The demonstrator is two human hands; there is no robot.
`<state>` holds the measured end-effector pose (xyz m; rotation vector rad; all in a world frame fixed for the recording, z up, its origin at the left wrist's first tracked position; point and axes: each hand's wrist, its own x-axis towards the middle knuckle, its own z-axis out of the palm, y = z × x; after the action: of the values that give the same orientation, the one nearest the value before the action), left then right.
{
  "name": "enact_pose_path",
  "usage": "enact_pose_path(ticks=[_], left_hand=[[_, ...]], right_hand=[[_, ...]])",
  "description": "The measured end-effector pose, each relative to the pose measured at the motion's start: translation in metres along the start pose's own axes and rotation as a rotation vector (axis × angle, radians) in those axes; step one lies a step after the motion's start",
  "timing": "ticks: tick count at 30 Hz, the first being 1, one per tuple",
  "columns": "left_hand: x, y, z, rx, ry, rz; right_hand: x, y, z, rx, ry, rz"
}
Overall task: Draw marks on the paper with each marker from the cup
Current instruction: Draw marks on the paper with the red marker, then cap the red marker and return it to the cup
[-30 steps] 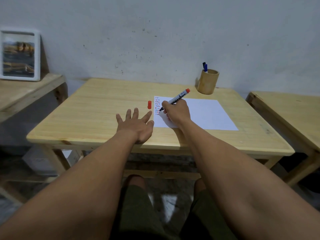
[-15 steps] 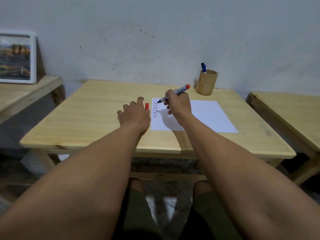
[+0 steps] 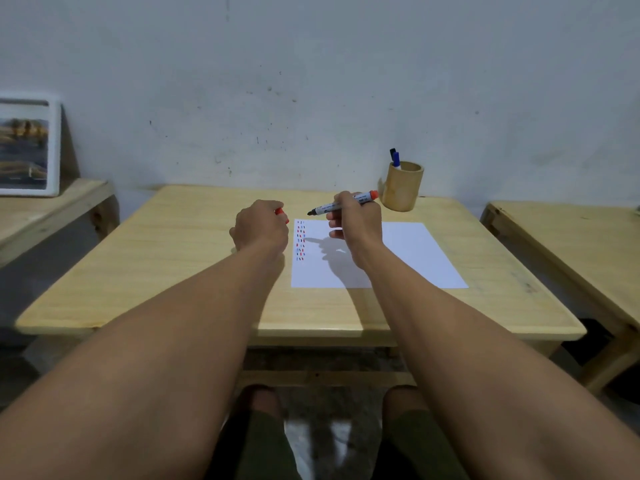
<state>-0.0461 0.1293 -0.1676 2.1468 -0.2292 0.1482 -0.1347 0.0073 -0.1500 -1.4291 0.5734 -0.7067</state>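
— What's under the hands?

— A table [image 3: 194, 271]. The paper [image 3: 408, 258] lies flat on it, below the right hand [image 3: 356, 223], with short red and blue marks [image 3: 300, 240] down the edge nearest the left hand [image 3: 259, 230].

— And the cup [image 3: 403, 185]?

— Upright, just beyond the right hand and a bit to its right. Two markers [image 3: 395, 158] poke out of it, one blue-capped, one dark.

— What's the right hand doing?

— Raised above the paper, fingers pinching the red marker [image 3: 343, 204]. The uncapped tip points toward the left hand; the red end points at the cup.

— The left?

— Curled into a loose fist off the paper's edge, closed round the red cap [image 3: 281, 213], which peeks out on the side facing the marker tip.
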Motion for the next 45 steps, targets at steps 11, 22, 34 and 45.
enact_pose_path(ticks=[11, 22, 34, 45], left_hand=[[0.011, 0.056, -0.012, -0.418, -0.054, -0.014], [0.003, 0.074, -0.008, -0.499, -0.108, -0.066], [0.005, 0.081, -0.01, -0.596, -0.31, -0.153], [0.014, 0.097, -0.006, -0.518, -0.245, 0.048]], right_hand=[[0.003, -0.026, -0.006, 0.227, 0.058, 0.044], [0.007, -0.035, -0.016, 0.315, 0.043, 0.056], [0.01, -0.035, -0.032, 0.294, -0.097, 0.056], [0.017, -0.032, -0.049, -0.167, -0.145, -0.129]])
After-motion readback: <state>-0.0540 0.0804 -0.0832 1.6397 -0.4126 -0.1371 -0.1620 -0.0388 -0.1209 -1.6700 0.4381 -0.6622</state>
